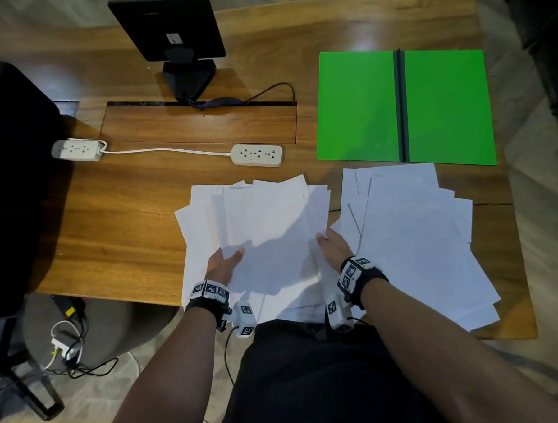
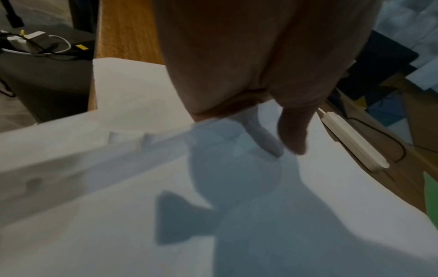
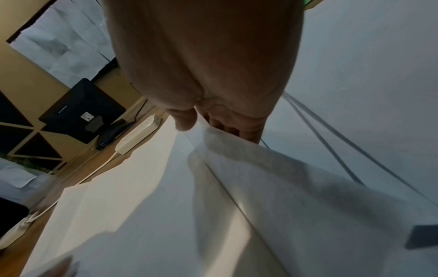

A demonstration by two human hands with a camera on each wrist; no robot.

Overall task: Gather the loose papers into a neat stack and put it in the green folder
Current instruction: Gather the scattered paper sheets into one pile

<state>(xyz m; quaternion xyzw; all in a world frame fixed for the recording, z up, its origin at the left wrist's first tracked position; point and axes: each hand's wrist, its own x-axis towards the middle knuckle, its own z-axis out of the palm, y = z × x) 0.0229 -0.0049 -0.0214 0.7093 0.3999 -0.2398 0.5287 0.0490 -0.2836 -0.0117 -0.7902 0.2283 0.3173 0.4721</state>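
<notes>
Hands first: our left hand (image 1: 224,265) and right hand (image 1: 334,246) each pinch a side of the fanned white paper sheets (image 1: 265,225) near the desk's front edge, so we're mid-gathering, and next we'd square them, add the second loose white pile (image 1: 414,236), then fill the open green folder (image 1: 359,107) behind.

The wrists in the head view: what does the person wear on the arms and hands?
Both forearms are bare, without sleeves or gloves. The left hand and right hand each have a black wrist strap with white blocks carrying black-and-white square markers, a small white camera unit below, and a thin black cable.
</notes>
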